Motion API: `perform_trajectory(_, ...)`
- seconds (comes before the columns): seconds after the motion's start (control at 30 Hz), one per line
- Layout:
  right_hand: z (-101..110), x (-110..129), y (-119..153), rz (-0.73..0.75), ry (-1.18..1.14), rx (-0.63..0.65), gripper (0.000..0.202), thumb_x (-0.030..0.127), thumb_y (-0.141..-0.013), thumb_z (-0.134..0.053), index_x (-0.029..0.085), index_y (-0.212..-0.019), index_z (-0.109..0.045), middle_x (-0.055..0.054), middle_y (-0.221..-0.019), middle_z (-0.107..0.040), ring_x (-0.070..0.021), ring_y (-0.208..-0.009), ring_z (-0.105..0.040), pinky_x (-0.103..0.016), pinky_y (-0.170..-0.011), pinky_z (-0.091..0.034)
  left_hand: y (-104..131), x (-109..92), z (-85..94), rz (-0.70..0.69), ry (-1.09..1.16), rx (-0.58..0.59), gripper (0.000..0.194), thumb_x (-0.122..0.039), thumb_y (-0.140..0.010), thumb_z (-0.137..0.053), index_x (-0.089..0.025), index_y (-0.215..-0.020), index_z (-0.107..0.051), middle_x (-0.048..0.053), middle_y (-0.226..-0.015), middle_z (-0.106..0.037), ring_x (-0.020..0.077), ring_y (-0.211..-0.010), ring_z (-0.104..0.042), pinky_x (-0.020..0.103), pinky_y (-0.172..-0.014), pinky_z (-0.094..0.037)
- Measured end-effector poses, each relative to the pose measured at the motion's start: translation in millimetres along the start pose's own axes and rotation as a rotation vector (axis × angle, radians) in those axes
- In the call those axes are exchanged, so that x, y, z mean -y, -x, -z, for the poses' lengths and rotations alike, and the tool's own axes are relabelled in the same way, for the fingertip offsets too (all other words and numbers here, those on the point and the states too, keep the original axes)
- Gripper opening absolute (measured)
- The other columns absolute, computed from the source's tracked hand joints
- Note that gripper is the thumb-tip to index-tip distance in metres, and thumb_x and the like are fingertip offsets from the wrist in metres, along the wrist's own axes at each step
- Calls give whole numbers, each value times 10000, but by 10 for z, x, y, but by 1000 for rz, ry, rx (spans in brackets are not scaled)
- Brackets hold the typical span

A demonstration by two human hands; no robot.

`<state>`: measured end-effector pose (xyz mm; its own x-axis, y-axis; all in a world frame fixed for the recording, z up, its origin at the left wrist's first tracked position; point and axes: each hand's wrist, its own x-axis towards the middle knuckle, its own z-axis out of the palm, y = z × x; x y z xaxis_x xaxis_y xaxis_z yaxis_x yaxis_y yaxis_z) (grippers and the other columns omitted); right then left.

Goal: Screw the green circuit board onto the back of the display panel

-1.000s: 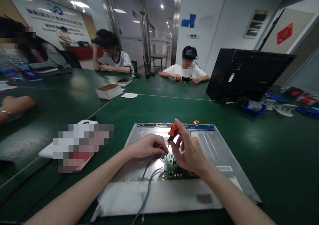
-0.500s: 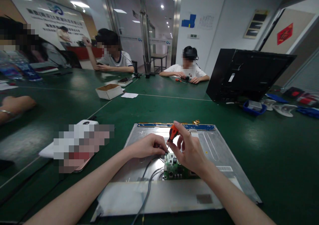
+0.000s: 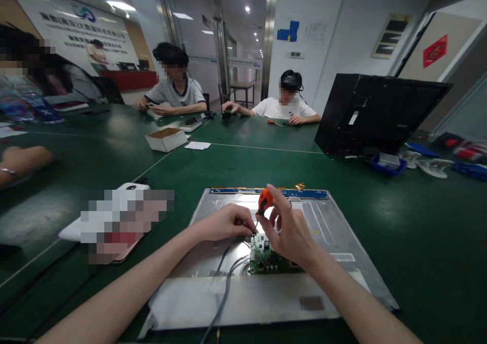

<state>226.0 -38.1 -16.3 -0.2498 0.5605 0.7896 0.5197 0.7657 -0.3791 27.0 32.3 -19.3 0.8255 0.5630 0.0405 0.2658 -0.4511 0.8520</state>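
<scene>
My right hand grips a small screwdriver by its orange and black handle. Its thin shaft points down at the upper left corner of a green circuit board. Beside the shaft, my left hand has its thumb and fingertips pinched together at that corner; what they hold, if anything, is hidden. Beneath the board lies a flat silver metal panel, with a narrow blue circuit strip along its far edge. Grey cables run from the board's left side toward me. My right hand covers part of the board.
Left of the panel are a white phone-like object and a pink one, partly blurred out. A small open box stands farther back. A black monitor-like casing and a blue tray are at the right. Other people sit around the green table.
My hands stay at the board's corner, and the screwdriver handle has shifted very slightly. Across the table, one person lowered a raised hand; another reached an arm out to the left.
</scene>
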Motion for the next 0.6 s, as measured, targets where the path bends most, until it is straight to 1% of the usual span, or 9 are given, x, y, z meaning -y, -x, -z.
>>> perform_trajectory(0.1, 2, -4, -14, 19, 22, -21, 653, 232, -965, -541, 276, -1522, -202, 10, -827, -644, -101, -481, -527, -225, -414, -372, 0, -5, 0, -1, -1, -10, 105, -281, -821, -735, -187, -784, -761, 2, -750, -672, 144, -706, -575, 239, -663, -445)
perform_trajectory(0.2, 12, 5, -28, 14, 23, -8, 647, 244, -965, -543, 288, -1519, -211, 6, -856, -648, -103, -491, -519, -235, -423, -384, 3, -12, 1, -10, 2, -16, 117, -279, -825, -735, -184, -758, -747, -3, -726, -650, 142, -696, -565, 244, -666, -441)
perform_trajectory(0.33, 21, 29, -34, -11, 7, 21, 655, 216, -961, -514, 273, -1537, -208, -26, -909, -666, -108, -509, -543, -240, -419, -394, 2, -12, 3, -12, 5, -7, 108, -274, -825, -737, -180, -773, -745, 4, -761, -671, 148, -716, -579, 249, -675, -443)
perform_trajectory(0.43, 23, 38, -29, -18, -8, 38, 676, 188, -955, -488, 248, -1554, -181, -31, -885, -673, -111, -506, -553, -236, -414, -393, 2, -12, 3, -3, 3, 1, 92, -257, -823, -739, -172, -788, -745, 10, -788, -683, 151, -722, -593, 247, -673, -444)
perform_trajectory(0.5, 22, 35, -24, -23, -9, 42, 690, 178, -946, -483, 237, -1560, -172, -35, -878, -678, -110, -499, -552, -238, -421, -402, 2, -14, 2, -1, 5, 2, 80, -238, -823, -736, -169, -785, -743, 10, -783, -678, 151, -717, -594, 247, -672, -444)
perform_trajectory(0.6, 19, 26, -18, -33, -9, 38, 708, 171, -935, -487, 240, -1560, -164, -51, -921, -685, -105, -494, -554, -235, -425, -407, 2, -20, 3, -4, 6, -3, 64, -214, -823, -732, -168, -780, -744, 6, -769, -669, 148, -709, -590, 247, -677, -446)
